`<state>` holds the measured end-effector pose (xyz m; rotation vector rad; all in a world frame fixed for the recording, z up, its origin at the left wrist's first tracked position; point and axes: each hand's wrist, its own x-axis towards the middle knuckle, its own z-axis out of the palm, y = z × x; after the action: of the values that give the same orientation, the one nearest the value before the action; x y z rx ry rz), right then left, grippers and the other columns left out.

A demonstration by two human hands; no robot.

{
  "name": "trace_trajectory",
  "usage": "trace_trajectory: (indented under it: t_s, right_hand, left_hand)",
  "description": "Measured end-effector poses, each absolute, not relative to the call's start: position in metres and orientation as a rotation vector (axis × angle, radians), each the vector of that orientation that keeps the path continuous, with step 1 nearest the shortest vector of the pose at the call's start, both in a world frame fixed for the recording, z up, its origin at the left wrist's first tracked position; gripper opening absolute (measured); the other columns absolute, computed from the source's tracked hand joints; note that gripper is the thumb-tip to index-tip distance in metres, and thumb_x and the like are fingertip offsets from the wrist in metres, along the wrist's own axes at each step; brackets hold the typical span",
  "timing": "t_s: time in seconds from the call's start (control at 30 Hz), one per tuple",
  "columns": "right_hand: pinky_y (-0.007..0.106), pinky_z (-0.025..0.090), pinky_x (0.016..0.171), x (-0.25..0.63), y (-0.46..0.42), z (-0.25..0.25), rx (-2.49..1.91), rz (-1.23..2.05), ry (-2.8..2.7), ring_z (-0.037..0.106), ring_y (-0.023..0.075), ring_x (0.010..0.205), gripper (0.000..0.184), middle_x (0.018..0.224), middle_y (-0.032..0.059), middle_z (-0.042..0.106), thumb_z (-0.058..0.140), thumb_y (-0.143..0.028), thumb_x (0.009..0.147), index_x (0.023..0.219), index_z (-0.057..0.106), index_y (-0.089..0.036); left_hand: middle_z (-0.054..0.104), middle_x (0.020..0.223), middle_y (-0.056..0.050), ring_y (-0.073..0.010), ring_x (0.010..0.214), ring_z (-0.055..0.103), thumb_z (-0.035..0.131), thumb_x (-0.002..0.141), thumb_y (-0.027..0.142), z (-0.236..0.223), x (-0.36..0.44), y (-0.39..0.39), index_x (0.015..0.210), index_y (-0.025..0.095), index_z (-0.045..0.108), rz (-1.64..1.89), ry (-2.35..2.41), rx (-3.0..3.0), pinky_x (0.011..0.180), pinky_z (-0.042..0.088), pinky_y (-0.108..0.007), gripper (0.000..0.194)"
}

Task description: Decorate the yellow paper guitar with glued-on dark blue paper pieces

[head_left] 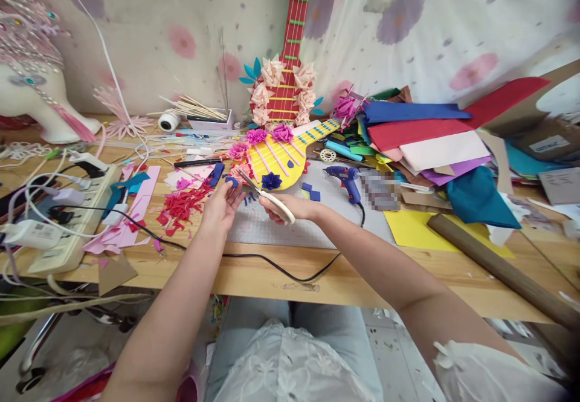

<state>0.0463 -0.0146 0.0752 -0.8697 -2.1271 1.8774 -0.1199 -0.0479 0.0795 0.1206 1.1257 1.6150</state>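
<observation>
My left hand (223,206) pinches a small piece of dark blue crepe paper (232,181) at its fingertips. In my right hand (296,206) is a pair of scissors (277,204) with cream-white handles; the blades point left, close to the blue piece. Just beyond my hands lies a yellow paper guitar (294,175) decorated with pink flowers (257,136) and pink strips. A dark blue paper flower (272,181) sits at its near edge. Small blue squares (311,193) lie to the right, and tiny blue scraps are under my left fingers.
A blue glue gun (347,178) rests on the grey cutting mat (317,233), its black cord (290,275) looping along the table front. Red paper scraps (183,208) and a power strip (75,233) are left. Stacked coloured paper (421,130) and a brown tube (489,263) are right.
</observation>
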Motion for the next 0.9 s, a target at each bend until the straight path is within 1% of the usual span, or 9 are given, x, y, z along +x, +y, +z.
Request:
trace_trajectory:
  t_s: [0.1, 0.23, 0.47, 0.63, 0.77, 0.9]
  right_hand:
    - [0.02, 0.039, 0.042, 0.042, -0.015, 0.078, -0.89, 1.859, -2.242, 0.043, 0.0067, 0.046, 0.045, 0.056, -0.0049, 0.044, 0.043, -0.064, 0.082, 0.074, 0.038, -0.019]
    - [0.021, 0.041, 0.045, 0.033, -0.015, 0.076, -0.904, 1.868, -2.278, 0.043, 0.0066, 0.047, 0.044, 0.059, -0.0052, 0.043, 0.044, -0.063, 0.081, 0.076, 0.037, -0.019]
    - [0.02, 0.038, 0.041, 0.032, -0.013, 0.074, -0.916, 1.859, -2.269, 0.041, 0.0068, 0.046, 0.044, 0.059, -0.0049, 0.042, 0.043, -0.063, 0.081, 0.075, 0.037, -0.02]
    - [0.019, 0.036, 0.039, 0.036, -0.015, 0.073, -0.931, 1.823, -2.213, 0.04, 0.0059, 0.045, 0.043, 0.06, -0.0055, 0.04, 0.05, -0.061, 0.079, 0.076, 0.039, -0.019]
    - [0.019, 0.036, 0.039, 0.037, -0.016, 0.071, -1.018, 1.787, -2.166, 0.042, 0.0056, 0.045, 0.046, 0.062, -0.0045, 0.043, 0.054, -0.062, 0.075, 0.08, 0.043, -0.018]
    - [0.018, 0.033, 0.038, 0.042, -0.014, 0.071, -0.992, 1.826, -2.128, 0.038, 0.0051, 0.043, 0.048, 0.057, -0.0062, 0.039, 0.051, -0.065, 0.076, 0.077, 0.04, -0.019]
  left_hand:
    - [0.066, 0.064, 0.0, -0.0102, 0.064, 0.065, 0.056, 0.073, 0.005, 0.078, -0.128, -0.05, 0.067, 0.014, 0.059, 1.554, 1.135, 0.202, 0.078, 0.054, -0.03, 0.011]
    - [0.066, 0.066, -0.001, -0.0106, 0.061, 0.064, 0.056, 0.07, 0.004, 0.076, -0.133, -0.052, 0.066, 0.013, 0.059, 1.501, 1.147, 0.266, 0.077, 0.055, -0.031, 0.01]
    - [0.066, 0.066, -0.001, -0.0105, 0.06, 0.063, 0.057, 0.068, 0.003, 0.075, -0.133, -0.051, 0.066, 0.013, 0.058, 1.487, 1.153, 0.278, 0.074, 0.055, -0.029, 0.01]
    - [0.065, 0.064, -0.001, -0.0113, 0.061, 0.063, 0.057, 0.068, 0.004, 0.078, -0.13, -0.049, 0.068, 0.013, 0.059, 1.476, 1.162, 0.281, 0.071, 0.055, -0.028, 0.01]
    - [0.065, 0.064, 0.0, -0.0103, 0.062, 0.064, 0.056, 0.068, 0.004, 0.078, -0.13, -0.048, 0.068, 0.014, 0.058, 1.468, 1.16, 0.279, 0.075, 0.055, -0.027, 0.011]
    - [0.066, 0.066, -0.001, -0.0117, 0.067, 0.066, 0.058, 0.068, 0.004, 0.077, -0.134, -0.049, 0.067, 0.014, 0.058, 1.452, 1.166, 0.302, 0.077, 0.055, -0.03, 0.01]
